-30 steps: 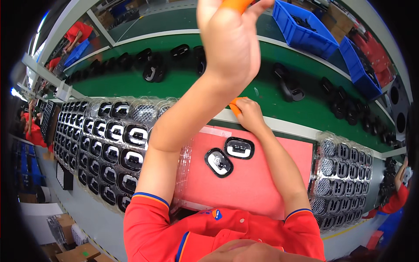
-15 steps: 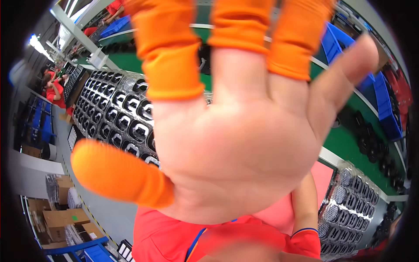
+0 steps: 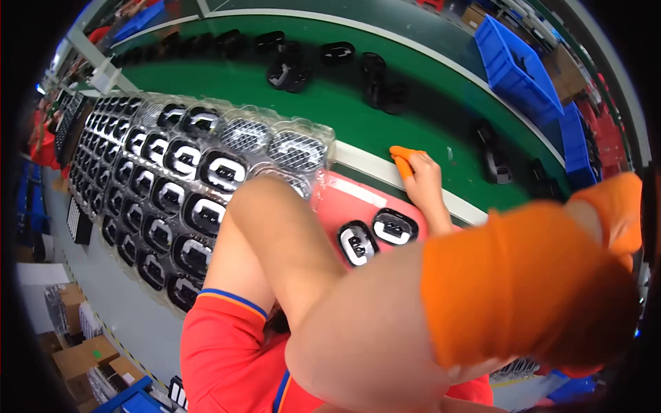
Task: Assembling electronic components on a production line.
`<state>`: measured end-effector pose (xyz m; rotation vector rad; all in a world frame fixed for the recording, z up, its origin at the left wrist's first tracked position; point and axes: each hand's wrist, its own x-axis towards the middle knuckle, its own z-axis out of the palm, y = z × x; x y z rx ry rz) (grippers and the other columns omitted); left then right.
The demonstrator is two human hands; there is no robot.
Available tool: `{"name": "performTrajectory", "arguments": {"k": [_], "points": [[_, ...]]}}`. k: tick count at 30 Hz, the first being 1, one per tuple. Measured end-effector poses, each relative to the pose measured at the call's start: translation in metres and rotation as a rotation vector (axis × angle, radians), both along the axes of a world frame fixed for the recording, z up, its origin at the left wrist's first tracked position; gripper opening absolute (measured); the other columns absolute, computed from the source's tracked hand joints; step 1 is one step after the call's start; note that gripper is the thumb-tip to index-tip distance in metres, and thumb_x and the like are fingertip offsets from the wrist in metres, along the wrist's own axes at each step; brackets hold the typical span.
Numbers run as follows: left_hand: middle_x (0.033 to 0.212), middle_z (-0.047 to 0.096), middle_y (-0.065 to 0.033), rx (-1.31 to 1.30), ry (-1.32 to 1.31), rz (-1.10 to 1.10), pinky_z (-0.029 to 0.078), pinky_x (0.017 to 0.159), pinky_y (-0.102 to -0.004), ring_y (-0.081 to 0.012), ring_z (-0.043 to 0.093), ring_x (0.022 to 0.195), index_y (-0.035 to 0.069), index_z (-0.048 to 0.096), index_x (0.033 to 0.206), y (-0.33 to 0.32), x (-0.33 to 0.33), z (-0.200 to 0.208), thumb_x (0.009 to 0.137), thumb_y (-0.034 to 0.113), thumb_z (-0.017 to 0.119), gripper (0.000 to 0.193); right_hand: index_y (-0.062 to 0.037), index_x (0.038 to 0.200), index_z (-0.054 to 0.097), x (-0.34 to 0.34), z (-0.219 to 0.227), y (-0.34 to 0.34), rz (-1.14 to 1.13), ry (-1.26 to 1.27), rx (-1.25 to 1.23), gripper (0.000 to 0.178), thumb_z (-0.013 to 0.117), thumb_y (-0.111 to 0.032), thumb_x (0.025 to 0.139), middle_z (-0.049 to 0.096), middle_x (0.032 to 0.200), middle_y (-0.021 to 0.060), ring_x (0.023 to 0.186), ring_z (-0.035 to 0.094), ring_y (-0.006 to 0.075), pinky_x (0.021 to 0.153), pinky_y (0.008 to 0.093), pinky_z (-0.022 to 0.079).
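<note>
My left hand (image 3: 509, 296), in orange finger sleeves, is raised very close to the camera, its forearm folded back from the elbow. Its fingertips are blurred and partly cut off, so its grip cannot be made out. Further off, my right hand (image 3: 423, 177) rests by the white rail (image 3: 365, 160) along the green belt, orange-covered fingers stretched out and nothing visible in them. Below it, a glossy black rounded part (image 3: 357, 243) and a second black part (image 3: 395, 226) lie side by side on a pink board (image 3: 334, 199).
Clear plastic trays (image 3: 329, 138) holding several rows of similar black parts extend to the left. More dark parts (image 3: 337, 51) sit along the green belt (image 3: 206, 81). A blue bin (image 3: 513, 65) stands beyond it at right. Cardboard boxes (image 3: 86, 354) are at lower left.
My left hand has moved from open-palmed in front of the view to the right side, close up. The pink board, its two black parts and my right hand have come into sight.
</note>
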<state>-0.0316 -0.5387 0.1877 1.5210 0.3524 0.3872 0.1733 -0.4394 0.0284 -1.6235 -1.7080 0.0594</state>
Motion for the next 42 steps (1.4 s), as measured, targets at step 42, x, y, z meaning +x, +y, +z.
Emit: {"name": "performTrajectory", "arguments": {"k": [42], "points": [[0.100,0.060,-0.0049,0.190,-0.403,-0.330,0.022,0.085,-0.0694,-0.0284,0.054,0.103,0.011,0.065,0.092,0.026,0.016,0.059,0.074,0.002,0.060,0.021,-0.0024,0.095,0.069,0.008,-0.013,0.008,-0.029,-0.034,-0.030,0.016,0.061,-0.006,0.081,0.069,0.088,0.0116,0.079,0.064,0.0270,0.071,0.0338,0.050]]}}
